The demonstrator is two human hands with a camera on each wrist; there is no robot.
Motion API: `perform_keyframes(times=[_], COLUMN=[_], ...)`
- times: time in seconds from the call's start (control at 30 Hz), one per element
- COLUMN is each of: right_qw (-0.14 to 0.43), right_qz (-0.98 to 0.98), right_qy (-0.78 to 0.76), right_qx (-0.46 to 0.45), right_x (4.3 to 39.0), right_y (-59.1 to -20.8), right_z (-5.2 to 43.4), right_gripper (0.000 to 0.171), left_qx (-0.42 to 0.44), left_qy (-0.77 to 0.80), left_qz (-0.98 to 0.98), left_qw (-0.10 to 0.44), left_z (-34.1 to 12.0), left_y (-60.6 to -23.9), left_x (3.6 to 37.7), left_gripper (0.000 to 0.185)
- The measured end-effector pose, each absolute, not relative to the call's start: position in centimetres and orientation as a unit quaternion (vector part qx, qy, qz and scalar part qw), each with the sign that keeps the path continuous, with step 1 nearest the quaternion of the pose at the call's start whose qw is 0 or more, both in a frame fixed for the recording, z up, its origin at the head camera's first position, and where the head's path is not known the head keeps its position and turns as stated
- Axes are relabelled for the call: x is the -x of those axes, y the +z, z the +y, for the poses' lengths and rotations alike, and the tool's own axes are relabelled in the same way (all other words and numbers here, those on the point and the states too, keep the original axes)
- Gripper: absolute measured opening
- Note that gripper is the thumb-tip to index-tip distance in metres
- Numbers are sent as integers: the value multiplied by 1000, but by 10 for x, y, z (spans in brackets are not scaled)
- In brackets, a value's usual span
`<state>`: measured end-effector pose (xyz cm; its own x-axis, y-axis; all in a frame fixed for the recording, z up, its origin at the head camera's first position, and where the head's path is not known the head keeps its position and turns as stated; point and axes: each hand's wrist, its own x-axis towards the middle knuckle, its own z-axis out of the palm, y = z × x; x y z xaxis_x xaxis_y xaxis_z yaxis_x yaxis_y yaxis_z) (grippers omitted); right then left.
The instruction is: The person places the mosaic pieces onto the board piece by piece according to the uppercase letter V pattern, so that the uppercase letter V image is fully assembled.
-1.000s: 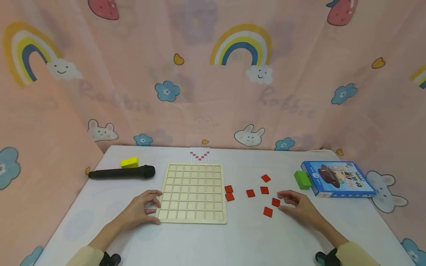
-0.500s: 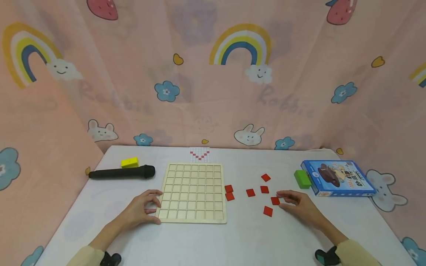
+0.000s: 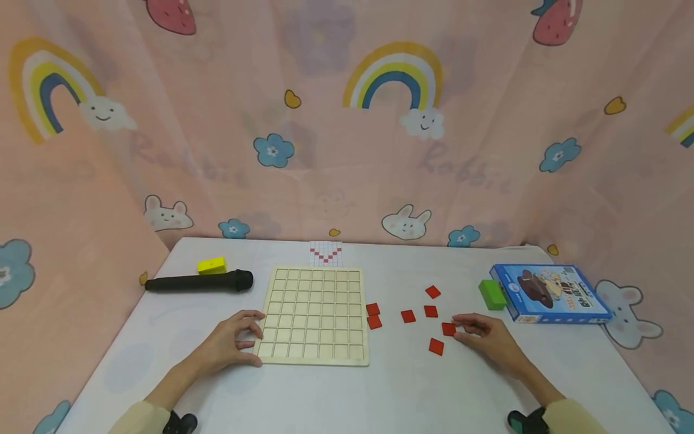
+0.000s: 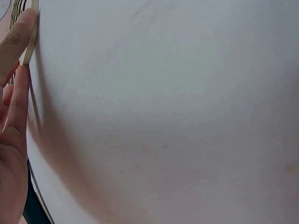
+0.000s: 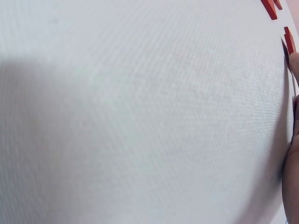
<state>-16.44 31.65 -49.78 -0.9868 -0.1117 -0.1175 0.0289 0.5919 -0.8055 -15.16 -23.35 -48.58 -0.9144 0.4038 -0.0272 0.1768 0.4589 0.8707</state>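
A pale wooden grid board (image 3: 311,316) lies flat on the white table. My left hand (image 3: 230,340) grips its left edge, thumb at the near corner and fingers bent along the side; in the left wrist view, thumb and a finger meet the board's edge (image 4: 32,44). To the right, my right hand (image 3: 488,340) holds a small red square tile (image 3: 448,329) at its right side between thumb and index finger. The right wrist view catches this tile (image 5: 289,41) at the fingertip, most of the hand being out of frame. Several other red tiles (image 3: 408,316) lie between board and hand.
Behind the board is a small pattern card (image 3: 326,254) with a red V on a grid. A black microphone (image 3: 199,281) and a yellow block (image 3: 211,265) lie at left. On the right, a green block (image 3: 492,295) sits against a blue box (image 3: 550,293).
The red tile at my right fingertips has turned slightly and stays about where it was. My left hand and the board have not moved.
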Motion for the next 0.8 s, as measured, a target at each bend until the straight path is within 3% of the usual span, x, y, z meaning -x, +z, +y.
perform_keyframes(times=[0.8], right_qw=[10], right_qz=[862], right_qy=[-506], right_qx=[24], right_x=[158], right_y=[-506], right_z=[308], right_gripper=[41], left_qx=[-172], left_qy=[477], left_qz=[855], left_qw=[111], left_z=[-234], left_y=[-487], left_x=[154], left_gripper=[40])
